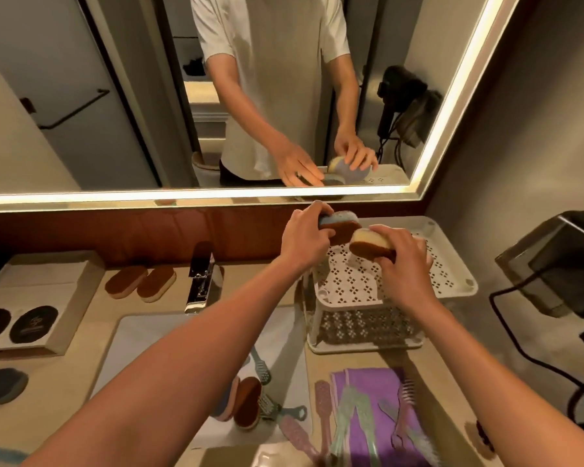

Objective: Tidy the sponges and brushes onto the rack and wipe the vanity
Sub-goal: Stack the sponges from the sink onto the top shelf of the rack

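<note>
Head view shows left hand (304, 239) gripping a blue sponge (339, 224), right hand (403, 259) a yellow sponge (371, 244), over the rack (452, 264) back edge; crowding may knock one off.

I see a white perforated plastic two-tier rack (449, 264) at the back right of the beige stone vanity top (358, 362). Above its top shelf are a blue-topped oval sponge with a brown underside (339, 222) and a cream-topped oval sponge with a brown underside (371, 246). Two more brown-faced oval sponges (140, 284) lie side by side, left of the tap. Pink and green plastic brushes (351, 416) rest on a folded purple cloth (385, 382).
</note>
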A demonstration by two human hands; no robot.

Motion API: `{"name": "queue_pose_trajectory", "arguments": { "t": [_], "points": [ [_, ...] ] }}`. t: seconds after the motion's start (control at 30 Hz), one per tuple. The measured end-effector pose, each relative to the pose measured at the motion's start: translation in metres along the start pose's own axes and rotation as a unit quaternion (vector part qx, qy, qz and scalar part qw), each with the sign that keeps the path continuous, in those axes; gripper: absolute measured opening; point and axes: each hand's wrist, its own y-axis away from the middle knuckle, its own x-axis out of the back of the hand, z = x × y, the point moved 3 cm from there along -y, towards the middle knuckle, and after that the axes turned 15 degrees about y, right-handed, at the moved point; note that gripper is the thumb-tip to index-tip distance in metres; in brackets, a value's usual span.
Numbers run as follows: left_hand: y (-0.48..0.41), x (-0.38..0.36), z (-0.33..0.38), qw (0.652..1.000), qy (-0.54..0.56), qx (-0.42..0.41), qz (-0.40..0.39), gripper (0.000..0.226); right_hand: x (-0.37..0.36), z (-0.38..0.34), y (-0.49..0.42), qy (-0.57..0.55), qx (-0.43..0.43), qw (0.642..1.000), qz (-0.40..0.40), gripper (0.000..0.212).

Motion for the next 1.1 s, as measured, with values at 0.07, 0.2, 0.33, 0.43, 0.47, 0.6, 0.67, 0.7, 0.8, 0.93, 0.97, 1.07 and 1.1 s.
{"name": "queue_pose_trajectory", "arguments": {
  "t": [0.07, 0.2, 0.33, 0.43, 0.47, 0.6, 0.67, 0.7, 0.8, 0.93, 0.97, 1.07, 1.1],
  "points": [
    [-0.007, -0.009, -0.001, 1.0, -0.005, -0.003, -0.01, 0.032, -0.003, 0.004, -0.005, 0.001, 0.005, 1.0, -0.013, 0.061],
    [-0.02, -0.022, -0.006, 0.999, -0.035, -0.023, -0.026, 0.029, -0.012, 0.003, -0.017, 0.001, 0.026, 0.999, -0.038, 0.061],
    [-0.027, -0.031, -0.017, 0.998, -0.01, -0.027, -0.049, 0.025, -0.025, -0.003, -0.025, -0.01, 0.023, 0.997, -0.074, 0.06],
    [-0.023, -0.034, -0.026, 0.998, -0.008, -0.036, -0.043, 0.028, -0.031, -0.003, -0.027, -0.012, 0.014, 0.996, -0.086, 0.058],
    [-0.021, -0.034, -0.028, 0.998, -0.004, -0.04, -0.038, 0.03, -0.032, -0.002, -0.027, -0.015, 0.009, 0.996, -0.084, 0.057],
    [-0.011, -0.034, -0.032, 0.997, -0.056, -0.056, -0.003, 0.039, -0.04, -0.001, -0.035, -0.039, -0.023, 0.996, -0.073, 0.066],
    [-0.007, -0.036, -0.039, 0.997, -0.079, -0.005, 0.02, 0.048, -0.046, -0.002, -0.04, -0.057, -0.029, 0.995, -0.075, 0.075],
    [-0.005, -0.037, -0.041, 0.998, -0.06, 0.029, 0.019, 0.052, -0.048, -0.003, -0.042, -0.066, -0.029, 0.994, -0.077, 0.079],
    [0.0, -0.042, -0.051, 0.996, 0.03, 0.088, -0.009, 0.063, -0.052, -0.006, -0.047, -0.072, -0.027, 0.995, -0.069, 0.086],
    [0.001, -0.041, -0.056, 0.995, 0.025, 0.089, -0.044, 0.081, -0.062, -0.009, -0.05, -0.064, -0.025, 0.996, -0.065, 0.088],
    [0.001, -0.042, -0.055, 0.995, 0.003, 0.087, -0.057, 0.085, -0.064, -0.01, -0.05, -0.057, -0.021, 0.996, -0.07, 0.088],
    [0.002, -0.042, -0.053, 0.992, -0.053, 0.087, -0.078, 0.089, -0.069, -0.013, -0.049, -0.042, -0.019, 0.995, -0.086, 0.085],
    [0.003, -0.041, -0.051, 0.991, -0.061, 0.088, -0.082, 0.087, -0.069, -0.013, -0.05, -0.043, -0.02, 0.995, -0.09, 0.085]
  ]
}}
